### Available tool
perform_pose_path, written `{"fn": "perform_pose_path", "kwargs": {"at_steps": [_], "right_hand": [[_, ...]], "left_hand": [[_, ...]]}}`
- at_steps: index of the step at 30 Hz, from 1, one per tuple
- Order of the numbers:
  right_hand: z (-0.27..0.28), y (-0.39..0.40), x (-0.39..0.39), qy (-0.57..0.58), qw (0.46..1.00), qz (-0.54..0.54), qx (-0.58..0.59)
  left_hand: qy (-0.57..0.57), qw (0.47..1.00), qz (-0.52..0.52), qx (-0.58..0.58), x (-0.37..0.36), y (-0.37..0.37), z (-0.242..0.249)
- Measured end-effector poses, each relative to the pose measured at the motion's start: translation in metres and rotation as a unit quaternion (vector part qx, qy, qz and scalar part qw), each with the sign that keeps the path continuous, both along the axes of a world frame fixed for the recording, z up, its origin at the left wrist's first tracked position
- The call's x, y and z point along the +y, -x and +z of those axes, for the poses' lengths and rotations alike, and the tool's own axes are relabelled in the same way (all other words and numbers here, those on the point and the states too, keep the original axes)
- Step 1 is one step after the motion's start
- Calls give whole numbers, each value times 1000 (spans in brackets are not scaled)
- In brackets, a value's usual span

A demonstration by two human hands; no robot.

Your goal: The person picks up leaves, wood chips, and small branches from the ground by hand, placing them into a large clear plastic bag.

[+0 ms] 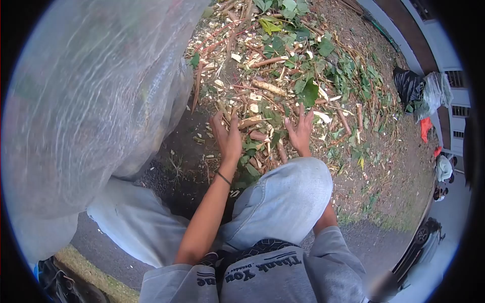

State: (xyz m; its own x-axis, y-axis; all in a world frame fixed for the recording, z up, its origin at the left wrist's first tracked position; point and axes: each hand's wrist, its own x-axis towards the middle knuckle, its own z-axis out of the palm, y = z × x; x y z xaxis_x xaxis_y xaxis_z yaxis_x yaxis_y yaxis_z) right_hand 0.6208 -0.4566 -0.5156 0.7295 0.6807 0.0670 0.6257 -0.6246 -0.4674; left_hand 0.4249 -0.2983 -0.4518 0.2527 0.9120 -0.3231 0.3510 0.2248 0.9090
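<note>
Beside the pile of cut sticks and leaves (283, 86), off to its left, a big clear plastic bag (96, 96) bulges upright and fills that whole side of your view; it looks stuffed and soft-walled. Your left hand (227, 136) reaches down at the near edge of the pile, fingers spread and loose, gripping nothing, with its fingertips just touching or almost touching a short cut stick (251, 121) that lies between your two hands. A thin dark band (224, 178) circles that wrist. Your bent knee in grey trousers (288, 197) sits just this side of the pile. Your right hand (301, 132) is likewise open over the near edge of the pile, fingers fanned, holding nothing. The sticks look light, dry and stiff, with rough splintery ends, so I judge they are best taken around the middle, several at once; the green leaves are limp and will slip through a loose grasp, so scoop them from beneath with both palms. Far to the right of the pile, a black bag (408, 86) and something orange (427, 129) lie near a building wall.
</note>
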Motion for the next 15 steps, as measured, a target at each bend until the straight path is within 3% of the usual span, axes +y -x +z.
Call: {"fn": "perform_pose_path", "kwargs": {"at_steps": [1, 2, 4, 5, 7, 9, 11, 13, 15], "right_hand": [[-5, 1, -7, -8, 998, -49, 40], [-13, 2, -15, -17, 992, -97, 80], [-50, 14, -31, -23, 990, -96, 104], [-63, 19, -31, -27, 987, -99, 125], [-59, 39, -27, -2, 989, -94, 116], [-57, 46, -11, -49, 983, -113, 134], [-56, 53, -6, -66, 980, -123, 139], [-50, 55, -5, -98, 973, -122, 167], [-42, 61, 0, -108, 969, -131, 178]], "left_hand": [[-116, 987, -8, 112, 0, -9, -30], [-115, 987, -6, 114, -4, -9, -57], [-204, 943, -130, 227, 9, -6, -95], [-213, 942, -130, 226, 18, -6, -103], [-297, 881, -289, 226, 0, 13, -113], [-308, 878, -298, 216, -6, 6, -113], [-236, 926, -262, 135, -11, 1, -113], [-237, 931, -254, 113, -13, -2, -113], [-168, 945, -275, 64, -15, 0, -108]]}}
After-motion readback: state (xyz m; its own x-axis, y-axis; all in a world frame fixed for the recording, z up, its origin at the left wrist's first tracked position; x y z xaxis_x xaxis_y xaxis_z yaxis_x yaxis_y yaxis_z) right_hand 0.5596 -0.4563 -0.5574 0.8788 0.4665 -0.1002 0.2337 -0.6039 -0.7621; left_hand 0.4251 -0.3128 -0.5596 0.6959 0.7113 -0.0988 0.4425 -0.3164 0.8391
